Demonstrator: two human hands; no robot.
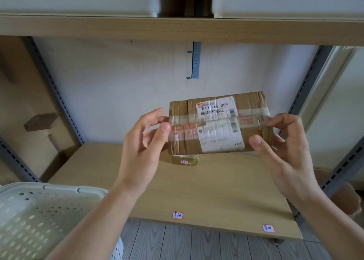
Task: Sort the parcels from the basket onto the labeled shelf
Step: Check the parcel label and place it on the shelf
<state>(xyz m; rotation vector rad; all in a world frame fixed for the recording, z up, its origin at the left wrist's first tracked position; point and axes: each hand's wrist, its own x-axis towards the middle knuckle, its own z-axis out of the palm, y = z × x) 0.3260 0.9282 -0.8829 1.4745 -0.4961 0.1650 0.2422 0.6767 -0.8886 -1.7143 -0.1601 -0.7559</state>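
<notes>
A: Step? 
B: Label check. Parcel held above shelf, both hands, left and right, fingers pinching its ends.
A: Next?
B: Prob. match addr. to shelf tag, set down behind it. Basket left of shelf.

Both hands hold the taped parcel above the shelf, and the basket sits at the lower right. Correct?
Not quite: the head view shows the basket at the lower left. Both the left hand and the right hand do hold the taped parcel above the shelf.
</notes>
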